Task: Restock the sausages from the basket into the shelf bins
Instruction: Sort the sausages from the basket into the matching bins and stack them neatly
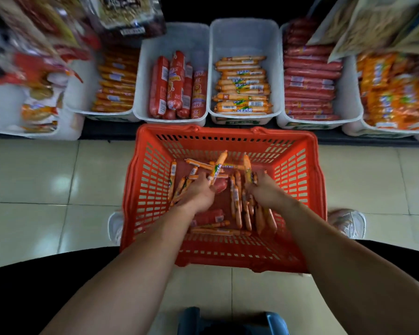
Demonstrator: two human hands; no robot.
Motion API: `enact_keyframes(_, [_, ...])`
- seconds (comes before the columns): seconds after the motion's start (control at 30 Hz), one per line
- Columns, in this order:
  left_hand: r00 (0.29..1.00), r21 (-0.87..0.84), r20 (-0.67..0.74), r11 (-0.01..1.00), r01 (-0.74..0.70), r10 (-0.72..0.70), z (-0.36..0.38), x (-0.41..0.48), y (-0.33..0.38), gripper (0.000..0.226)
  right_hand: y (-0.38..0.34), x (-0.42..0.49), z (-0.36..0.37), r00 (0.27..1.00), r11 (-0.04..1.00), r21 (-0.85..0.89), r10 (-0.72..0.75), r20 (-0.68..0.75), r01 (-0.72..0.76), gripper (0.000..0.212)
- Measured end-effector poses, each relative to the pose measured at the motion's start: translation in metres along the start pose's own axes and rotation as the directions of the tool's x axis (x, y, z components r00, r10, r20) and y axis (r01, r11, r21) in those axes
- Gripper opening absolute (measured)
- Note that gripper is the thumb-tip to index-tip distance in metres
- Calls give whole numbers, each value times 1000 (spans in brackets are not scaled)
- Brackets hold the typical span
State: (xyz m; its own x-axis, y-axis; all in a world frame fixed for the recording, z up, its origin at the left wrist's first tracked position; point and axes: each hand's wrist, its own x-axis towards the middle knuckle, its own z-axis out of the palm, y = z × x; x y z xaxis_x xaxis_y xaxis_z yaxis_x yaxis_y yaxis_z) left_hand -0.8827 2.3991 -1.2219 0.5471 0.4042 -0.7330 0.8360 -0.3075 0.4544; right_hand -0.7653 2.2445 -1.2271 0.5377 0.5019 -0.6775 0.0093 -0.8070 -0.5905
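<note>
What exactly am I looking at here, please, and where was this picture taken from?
There is no machine: these are a person's two bare hands, filmed by a camera worn on the head, looking down. A red basket stands on the tiled floor before a row of white shelf bins holding packed sausages. Loose sausages lie in the basket. The left hand grips one orange sausage; the right hand grips a second orange sausage.

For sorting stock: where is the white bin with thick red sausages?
In the head view, the white plastic bin stands on the shelf left of the central orange-sausage bin, behind the red plastic basket's far-left corner.
</note>
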Motion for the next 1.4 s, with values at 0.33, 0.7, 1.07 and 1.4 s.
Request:
enact_keyframes(0.33, [955, 66, -203, 976, -207, 217, -124, -55, 7, 25, -108, -42, -87, 959, 961, -45, -276, -71, 273, 24])
enact_keyframes(0.7, [927, -147, -326, 958, -245, 186, -169, -5, 11, 24, -191, 61, -135, 882, 891, -235, -434, -183, 389, 32])
enact_keyframes(1.07, [918, -246, -357, 930, -273, 175, -161, 56, 30, 24, -144, 138, -129, 912, 870, -357, -398, -100, 341, 43])
enact_keyframes(1.4, [909, -207, -373, 938, -277, 186, -158, 65, 38, 23, -104, 144, -131, 925, 794, -547, -370, -89, 265, 42])
